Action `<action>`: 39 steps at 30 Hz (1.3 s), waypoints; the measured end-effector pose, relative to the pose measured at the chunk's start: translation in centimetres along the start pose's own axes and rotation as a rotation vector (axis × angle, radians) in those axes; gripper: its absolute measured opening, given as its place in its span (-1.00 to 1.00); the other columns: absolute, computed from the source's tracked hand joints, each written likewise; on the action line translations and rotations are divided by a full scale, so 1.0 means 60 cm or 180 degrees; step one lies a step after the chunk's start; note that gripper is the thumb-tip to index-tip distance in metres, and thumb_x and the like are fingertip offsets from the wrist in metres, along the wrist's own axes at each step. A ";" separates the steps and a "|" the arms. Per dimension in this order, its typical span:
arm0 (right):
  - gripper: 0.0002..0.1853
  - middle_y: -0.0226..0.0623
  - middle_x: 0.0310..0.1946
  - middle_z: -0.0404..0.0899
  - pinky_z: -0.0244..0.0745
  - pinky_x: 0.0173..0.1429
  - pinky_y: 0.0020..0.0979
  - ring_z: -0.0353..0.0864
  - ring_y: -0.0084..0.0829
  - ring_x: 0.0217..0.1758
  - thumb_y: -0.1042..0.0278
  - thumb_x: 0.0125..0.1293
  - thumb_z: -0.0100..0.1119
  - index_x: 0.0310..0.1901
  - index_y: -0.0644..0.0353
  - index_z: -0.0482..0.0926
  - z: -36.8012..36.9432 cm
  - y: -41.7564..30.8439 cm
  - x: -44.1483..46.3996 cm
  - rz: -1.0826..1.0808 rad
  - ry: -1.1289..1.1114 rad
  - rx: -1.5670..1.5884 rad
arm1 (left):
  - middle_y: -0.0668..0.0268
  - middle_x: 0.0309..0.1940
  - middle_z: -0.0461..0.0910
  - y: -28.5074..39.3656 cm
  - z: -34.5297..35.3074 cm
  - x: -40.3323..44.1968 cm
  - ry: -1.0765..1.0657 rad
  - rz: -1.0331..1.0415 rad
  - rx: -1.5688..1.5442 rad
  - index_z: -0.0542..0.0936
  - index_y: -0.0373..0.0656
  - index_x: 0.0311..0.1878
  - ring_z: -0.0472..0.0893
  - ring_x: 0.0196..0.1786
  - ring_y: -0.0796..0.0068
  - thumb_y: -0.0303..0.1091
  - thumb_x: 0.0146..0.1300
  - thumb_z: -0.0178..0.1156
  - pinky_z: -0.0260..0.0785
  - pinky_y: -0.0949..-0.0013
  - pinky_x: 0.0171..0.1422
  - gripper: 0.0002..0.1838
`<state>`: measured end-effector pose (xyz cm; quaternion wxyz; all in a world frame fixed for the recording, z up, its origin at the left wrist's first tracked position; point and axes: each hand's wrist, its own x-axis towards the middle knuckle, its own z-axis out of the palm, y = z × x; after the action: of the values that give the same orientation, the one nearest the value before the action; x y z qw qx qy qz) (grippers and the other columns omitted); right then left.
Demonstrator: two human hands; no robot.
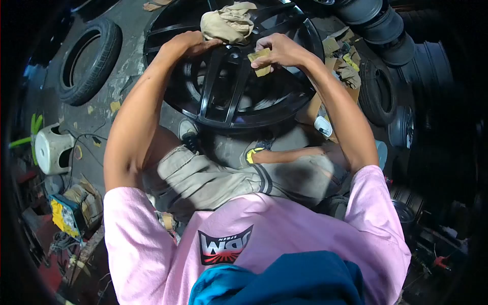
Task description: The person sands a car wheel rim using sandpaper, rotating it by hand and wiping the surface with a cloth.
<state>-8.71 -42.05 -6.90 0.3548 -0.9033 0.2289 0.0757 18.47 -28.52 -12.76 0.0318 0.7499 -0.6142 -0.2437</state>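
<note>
A large black wheel rim (218, 101) with glossy spokes lies in front of my legs. On its upper middle rests a crumpled beige cloth (229, 23). My left hand (195, 43) is at the cloth's lower left edge, fingers together and pointing right along a spoke; whether it grips anything is hidden. Just right of the hub, my right hand (277, 51) pinches a small yellowish square piece (260, 62), like sandpaper or a pad, between thumb and fingers above the spokes.
A tyre (91, 61) lies at the upper left, a white stool (51, 150) below it. Another tyre (378, 94) and stacked rims (378, 30) stand at the right. Cardboard and scraps (345, 66) lie beside the rim. My shoes are just below it.
</note>
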 end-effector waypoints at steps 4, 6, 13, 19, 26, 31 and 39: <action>-0.45 -0.15 -0.51 0.62 0.56 -0.15 -0.15 0.71 -0.20 -0.31 -0.10 0.06 0.70 -0.34 0.21 0.59 -0.006 0.018 -0.041 0.0114 0.0073 -0.0944 | -0.22 -0.17 0.75 0.018 -0.010 -0.017 0.0022 -0.0116 -0.0037 0.78 -0.41 -0.10 0.76 -0.03 -0.20 0.65 0.42 -0.11 0.56 -0.07 0.13 0.07; -0.45 -0.14 -0.58 0.45 0.43 -0.25 -0.08 0.53 -0.02 -0.43 0.03 0.07 0.64 -0.42 0.20 0.39 -0.009 0.030 -0.099 0.0176 0.0129 -0.1325 | -0.14 -0.07 0.78 0.026 -0.022 -0.029 -0.0054 -0.0098 0.0072 0.79 -0.34 -0.02 0.75 0.11 -0.19 0.66 0.43 -0.18 0.55 -0.06 0.26 0.07; -0.56 -0.05 -0.40 0.72 0.64 -0.13 0.02 0.76 0.11 -0.23 0.02 0.06 0.66 -0.30 0.20 0.67 0.016 -0.004 -0.107 -0.0189 0.0619 -0.2180 | -0.11 0.02 0.78 0.027 -0.007 -0.011 -0.0026 -0.0223 0.0166 0.80 -0.25 0.04 0.73 0.16 -0.18 0.66 0.43 -0.18 0.54 -0.04 0.31 0.03; -0.53 -0.05 -0.39 0.76 0.68 -0.11 0.01 0.81 0.08 -0.19 -0.09 0.08 0.65 -0.31 0.17 0.71 0.036 -0.011 -0.105 0.0058 0.0765 -0.1915 | -0.14 -0.07 0.79 0.026 -0.004 -0.017 0.0092 -0.0303 0.0212 0.82 -0.23 -0.05 0.76 0.11 -0.16 0.67 0.43 -0.19 0.56 -0.05 0.26 0.03; -0.44 0.00 -0.42 0.72 0.62 -0.15 0.00 0.76 0.10 -0.24 -0.15 0.00 0.69 -0.38 0.22 0.65 -0.018 0.005 -0.151 0.0698 0.0320 -0.2091 | -0.11 -0.06 0.79 0.035 -0.010 -0.010 0.0024 -0.0157 0.0291 0.80 -0.23 0.00 0.77 0.09 -0.15 0.63 0.44 -0.17 0.57 -0.06 0.25 0.00; -0.74 0.02 -0.39 0.72 0.64 -0.11 0.07 0.77 0.14 -0.17 0.22 0.12 0.51 -0.34 0.22 0.69 0.022 -0.066 0.010 -0.1894 0.0153 -0.2430 | -0.12 0.08 0.76 0.029 -0.003 -0.012 0.0059 -0.0318 0.0240 0.77 -0.16 0.14 0.72 0.20 -0.19 0.60 0.47 -0.16 0.53 -0.06 0.33 -0.06; -0.51 -0.04 -0.28 0.76 0.65 -0.03 0.03 0.77 0.09 -0.11 -0.15 0.20 0.52 -0.13 0.16 0.72 0.001 0.054 -0.133 -0.0940 0.0494 -0.2512 | -0.14 0.06 0.75 0.032 -0.019 -0.037 0.0089 0.0083 0.0071 0.77 -0.13 0.14 0.71 0.20 -0.20 0.65 0.43 -0.15 0.54 -0.07 0.31 -0.03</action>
<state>-17.26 -41.22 -6.56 -0.0293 -0.9959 0.0766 0.0377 16.93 -27.18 -10.37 0.0352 0.7455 -0.6261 -0.2258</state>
